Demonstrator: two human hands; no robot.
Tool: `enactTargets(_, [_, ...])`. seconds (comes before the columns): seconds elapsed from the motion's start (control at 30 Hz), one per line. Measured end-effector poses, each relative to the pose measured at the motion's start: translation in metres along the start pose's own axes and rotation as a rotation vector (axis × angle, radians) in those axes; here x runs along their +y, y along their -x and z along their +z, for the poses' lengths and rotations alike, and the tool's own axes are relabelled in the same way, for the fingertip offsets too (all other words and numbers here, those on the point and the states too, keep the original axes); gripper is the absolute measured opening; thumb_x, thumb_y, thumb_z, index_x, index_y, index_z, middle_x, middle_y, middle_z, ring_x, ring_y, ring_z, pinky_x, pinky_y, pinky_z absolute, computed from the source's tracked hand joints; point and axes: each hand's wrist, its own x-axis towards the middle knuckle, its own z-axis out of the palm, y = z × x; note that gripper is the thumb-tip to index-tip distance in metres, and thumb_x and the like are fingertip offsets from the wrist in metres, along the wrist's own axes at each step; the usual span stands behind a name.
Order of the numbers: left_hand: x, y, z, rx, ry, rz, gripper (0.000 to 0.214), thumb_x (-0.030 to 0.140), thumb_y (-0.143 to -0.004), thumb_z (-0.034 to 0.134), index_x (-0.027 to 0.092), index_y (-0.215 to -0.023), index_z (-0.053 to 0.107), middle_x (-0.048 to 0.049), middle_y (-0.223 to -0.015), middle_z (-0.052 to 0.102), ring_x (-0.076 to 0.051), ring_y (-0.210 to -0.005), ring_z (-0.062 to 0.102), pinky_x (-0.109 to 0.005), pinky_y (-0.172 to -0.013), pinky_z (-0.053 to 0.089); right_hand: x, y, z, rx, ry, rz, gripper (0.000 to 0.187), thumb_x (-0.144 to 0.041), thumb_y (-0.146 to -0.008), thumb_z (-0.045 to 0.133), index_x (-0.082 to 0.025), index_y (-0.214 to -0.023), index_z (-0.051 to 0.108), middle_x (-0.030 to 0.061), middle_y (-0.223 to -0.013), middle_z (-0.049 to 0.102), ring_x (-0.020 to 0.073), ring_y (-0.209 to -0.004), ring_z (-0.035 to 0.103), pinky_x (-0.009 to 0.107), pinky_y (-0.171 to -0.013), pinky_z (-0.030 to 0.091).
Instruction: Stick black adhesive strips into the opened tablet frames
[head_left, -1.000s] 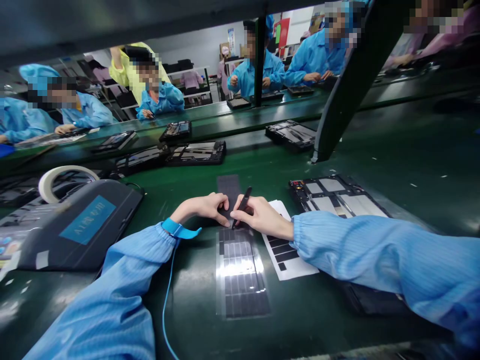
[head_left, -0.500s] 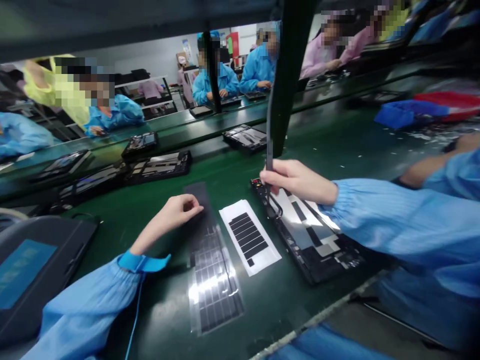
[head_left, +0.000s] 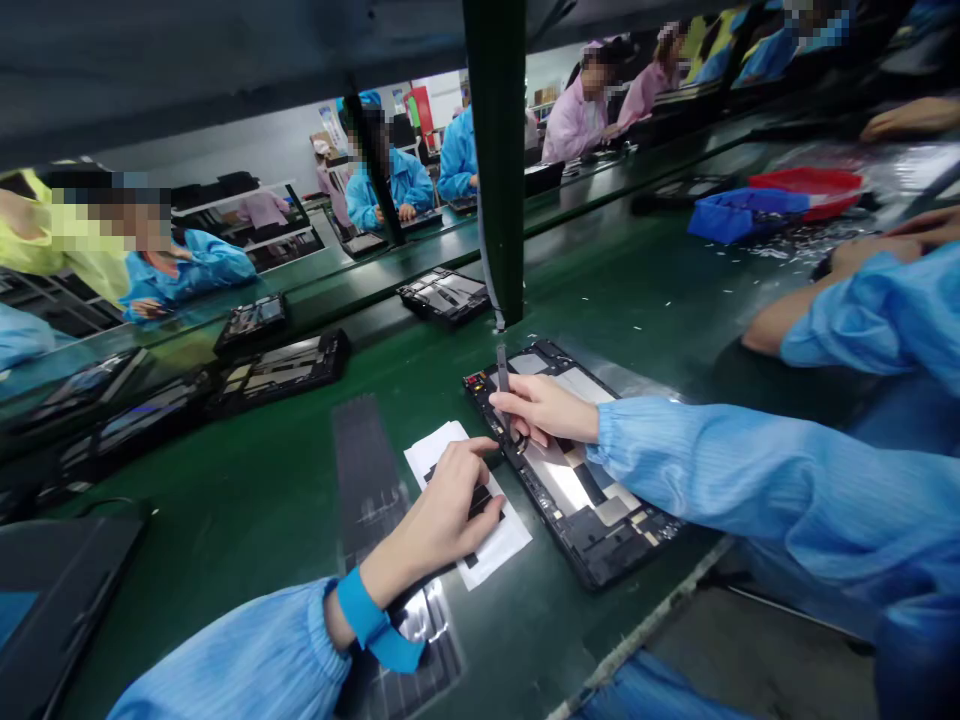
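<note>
My right hand (head_left: pixel 546 408) is closed around dark tweezers (head_left: pixel 502 368), held nearly upright, tips down at the left edge of an opened tablet (head_left: pixel 566 475). The tablet lies face down at a slant, its inner plates and boards bare. Over a white sheet with black adhesive strips (head_left: pixel 504 552) hovers my left hand (head_left: pixel 448 505), index finger reaching to the tablet's edge and thumb apart. That hand partly hides the strips. A clear sheet of dark strips (head_left: pixel 367 445) lies on the green bench under my left forearm. A blue band (head_left: pixel 367 610) circles my left wrist.
Several opened tablets (head_left: pixel 281 370) lie at the back left. A dark case (head_left: pixel 67 590) sits at the left edge. A green post (head_left: pixel 496 170) rises behind my tablet. At the right are a blue tray (head_left: pixel 724 218), a red tray (head_left: pixel 832 190) and a co-worker's arm (head_left: pixel 795 310).
My left hand has moved right, from the clear strip sheet to over the white sheet and the tablet's edge. My right hand still holds the tweezers at the tablet. The view has shifted right.
</note>
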Motion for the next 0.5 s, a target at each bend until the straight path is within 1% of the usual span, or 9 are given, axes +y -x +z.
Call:
enactTargets(0.27, [0.0042,-0.0019,-0.0024,-0.042,-0.034,0.024,0.015,0.012,-0.080,0.045,0.020,-0.081,0.033,-0.0097,-0.114,0.046,-0.021,-0.100,0.042,-0.039,-0.083,0.041,0.0016,-0.0024,-0.0009,-0.008,-0.017,-0.012,0.018,-0.032,-0.087,0.042,-0.017,-0.077,0.041,-0.0081,-0.043,0.044,0.0048,-0.025,0.041,0.013,-0.025,0.029])
enactTargets(0.5, [0.0057,-0.0022,-0.0042,-0.109,-0.051,0.066,0.013,0.009,-0.081,0.041,0.020,-0.082,0.035,-0.0089,-0.118,0.048,-0.021,-0.099,0.040,-0.040,-0.084,0.041,0.0034,-0.0024,-0.0009,-0.006,-0.023,-0.012,0.018,-0.032,-0.088,0.041,-0.017,-0.077,0.042,-0.0078,-0.043,0.045,0.0054,-0.025,0.042,0.014,-0.024,0.028])
